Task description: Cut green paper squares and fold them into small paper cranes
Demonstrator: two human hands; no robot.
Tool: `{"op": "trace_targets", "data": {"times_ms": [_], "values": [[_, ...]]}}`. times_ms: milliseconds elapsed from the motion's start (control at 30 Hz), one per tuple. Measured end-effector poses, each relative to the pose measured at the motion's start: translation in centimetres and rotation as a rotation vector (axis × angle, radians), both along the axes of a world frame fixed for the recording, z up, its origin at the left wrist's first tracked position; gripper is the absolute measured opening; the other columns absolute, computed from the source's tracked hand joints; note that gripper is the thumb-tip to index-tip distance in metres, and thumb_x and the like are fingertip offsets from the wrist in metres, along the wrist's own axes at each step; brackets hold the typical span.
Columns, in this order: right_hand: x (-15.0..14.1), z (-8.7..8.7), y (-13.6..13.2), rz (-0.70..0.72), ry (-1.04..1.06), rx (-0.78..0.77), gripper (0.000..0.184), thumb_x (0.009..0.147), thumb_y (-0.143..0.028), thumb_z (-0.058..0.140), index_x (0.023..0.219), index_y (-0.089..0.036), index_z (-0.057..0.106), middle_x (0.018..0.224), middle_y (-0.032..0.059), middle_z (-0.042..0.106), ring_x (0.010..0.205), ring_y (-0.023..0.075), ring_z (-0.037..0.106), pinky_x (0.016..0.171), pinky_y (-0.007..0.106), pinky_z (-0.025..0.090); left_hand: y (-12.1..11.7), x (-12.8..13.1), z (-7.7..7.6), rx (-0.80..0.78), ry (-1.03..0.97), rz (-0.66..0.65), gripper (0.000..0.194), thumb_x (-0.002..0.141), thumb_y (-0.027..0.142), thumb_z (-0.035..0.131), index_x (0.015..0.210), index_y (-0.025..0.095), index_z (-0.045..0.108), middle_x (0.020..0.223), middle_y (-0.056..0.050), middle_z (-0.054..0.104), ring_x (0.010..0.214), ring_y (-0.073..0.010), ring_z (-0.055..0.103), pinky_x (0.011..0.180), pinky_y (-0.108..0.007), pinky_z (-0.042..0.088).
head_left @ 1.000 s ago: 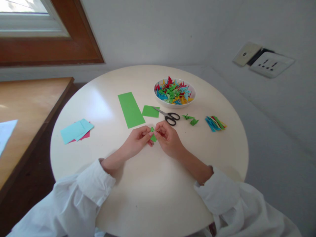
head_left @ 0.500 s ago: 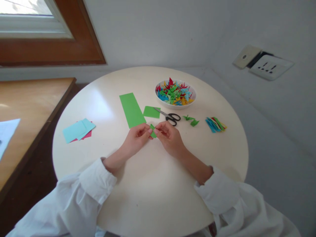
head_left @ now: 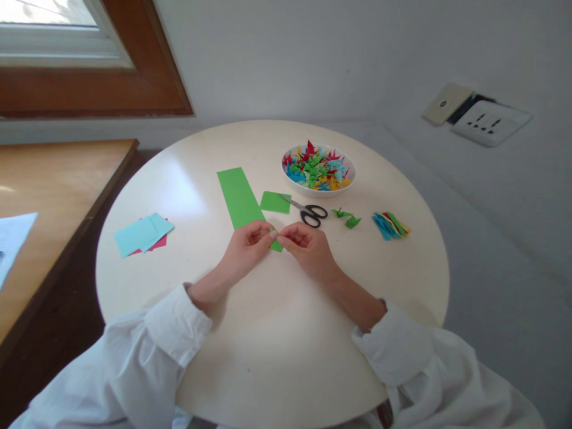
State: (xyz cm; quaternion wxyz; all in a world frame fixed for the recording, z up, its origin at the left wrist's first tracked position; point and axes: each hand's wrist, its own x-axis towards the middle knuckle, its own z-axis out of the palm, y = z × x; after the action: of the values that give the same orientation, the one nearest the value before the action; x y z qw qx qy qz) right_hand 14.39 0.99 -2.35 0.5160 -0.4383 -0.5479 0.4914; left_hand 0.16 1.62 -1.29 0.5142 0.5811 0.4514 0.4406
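Observation:
Between my fingertips is a small folded piece of green paper, partly covered by the fingers. My left hand pinches it from the left, and my right hand pinches it from the right, thumbs almost meeting. Just beyond the hands lie a long green paper strip and a smaller green paper piece. Scissors with black handles rest with their blade tips over that smaller piece. Two small green folded paper cranes sit right of the scissors.
A white bowl full of colourful paper cranes stands at the back of the round white table. Light blue sheets over red paper lie at the left. A bundle of coloured strips is at the right. A wooden desk stands further left.
My fingers have shifted on the green paper, and less of its upper part shows now. Both hands stay together in the same place. The view has tilted slightly.

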Motion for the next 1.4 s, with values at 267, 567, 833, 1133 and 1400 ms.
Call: {"op": "trace_targets", "data": {"times_ms": [267, 567, 833, 1133, 1400], "values": [[-0.22, -0.22, 0.0, 0.021, 0.093, -0.123, 0.028, 0.057, -0.027, 0.072, 0.077, -0.019, 0.055, 0.065, -0.0036, 0.06, 0.06, 0.0104, 0.057, 0.055, 0.024, 0.046, 0.23, -0.17, -0.23, -0.025, -0.087, 0.075, 0.02, 0.067, 0.034, 0.067, 0.067, 0.015, 0.061, 0.059, 0.002, 0.057, 0.052, -0.0082, 0.049, 0.047, -0.02, 0.037], [-0.17, -0.12, 0.05, 0.01, 0.123, -0.097, 0.024, 0.06, -0.024, 0.07, 0.077, -0.019, 0.054, 0.06, -0.0046, 0.06, 0.057, 0.0101, 0.058, 0.059, 0.025, 0.046, 0.27, -0.23, 0.15, -0.035, -0.129, 0.17, 0.023, 0.06, 0.031, 0.073, 0.073, 0.014, 0.064, 0.064, -0.002, 0.065, 0.057, -0.0127, 0.06, 0.054, -0.024, 0.045], [0.21, -0.33, 0.53, -0.116, 0.068, -0.023, 0.02, 0.069, -0.027, 0.061, 0.085, -0.017, 0.057, 0.061, -0.0038, 0.058, 0.053, 0.0086, 0.051, 0.051, 0.023, 0.041, 0.13, -0.03, 0.33, -0.119, -0.19, 0.137, 0.019, 0.057, 0.026, 0.075, 0.062, 0.013, 0.063, 0.058, 0.0, 0.065, 0.056, -0.0123, 0.061, 0.06, -0.025, 0.047], [0.35, -0.2, 0.06, 0.01, -0.035, 0.138, 0.011, 0.073, -0.017, 0.054, 0.083, -0.02, 0.049, 0.06, -0.0062, 0.052, 0.056, 0.0085, 0.049, 0.054, 0.022, 0.039, 0.11, -0.28, -0.15, -0.241, -0.181, -0.103, 0.024, 0.06, 0.026, 0.074, 0.078, 0.013, 0.063, 0.059, -0.001, 0.066, 0.059, -0.0138, 0.063, 0.06, -0.024, 0.047], [0.14, -0.47, 0.34, 0.018, -0.009, 0.001, 0.027, 0.071, -0.027, 0.06, 0.093, -0.02, 0.047, 0.061, -0.0064, 0.052, 0.054, 0.0091, 0.05, 0.051, 0.023, 0.04, 0.21, -0.12, -0.39, -0.187, -0.186, 0.002, 0.027, 0.061, 0.032, 0.074, 0.076, 0.013, 0.064, 0.06, -0.002, 0.066, 0.057, -0.0135, 0.061, 0.054, -0.023, 0.044]]}}
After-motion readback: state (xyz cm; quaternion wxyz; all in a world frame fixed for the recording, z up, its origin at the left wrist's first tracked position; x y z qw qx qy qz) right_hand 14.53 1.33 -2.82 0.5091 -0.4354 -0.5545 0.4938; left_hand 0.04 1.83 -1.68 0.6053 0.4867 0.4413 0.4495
